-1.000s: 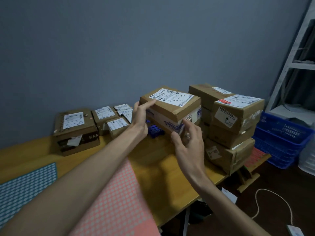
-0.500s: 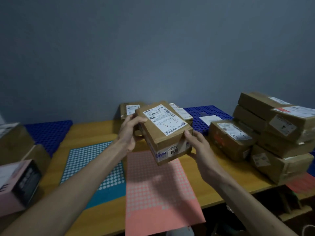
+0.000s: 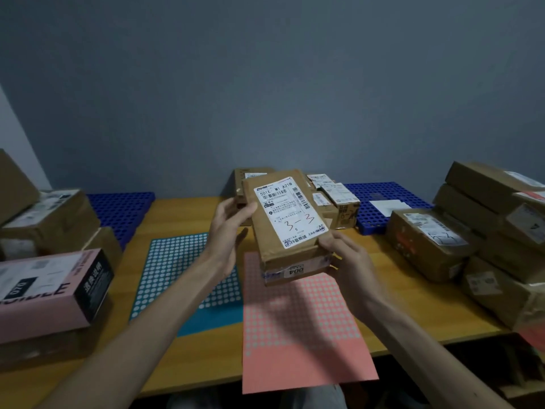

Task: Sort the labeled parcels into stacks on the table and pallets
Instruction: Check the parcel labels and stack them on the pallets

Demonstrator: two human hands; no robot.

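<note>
The wooden desk (image 3: 182,208) carries a brown parcel stack (image 3: 495,225) at 3 o'clock and another stack (image 3: 53,225) at 9 o'clock. A pink dotted sheet (image 3: 295,335) lies at 6 o'clock, with a teal sheet (image 3: 174,261) at its 9 o'clock side. The labeled parcel (image 3: 289,228), marked "3-3", is held tilted in the air at the centre, above the pink sheet. The left hand (image 3: 230,228) curls its fingers (image 3: 247,209) round the parcel's 9 o'clock edge. The right hand (image 3: 351,261) grips the 5 o'clock corner.
</note>
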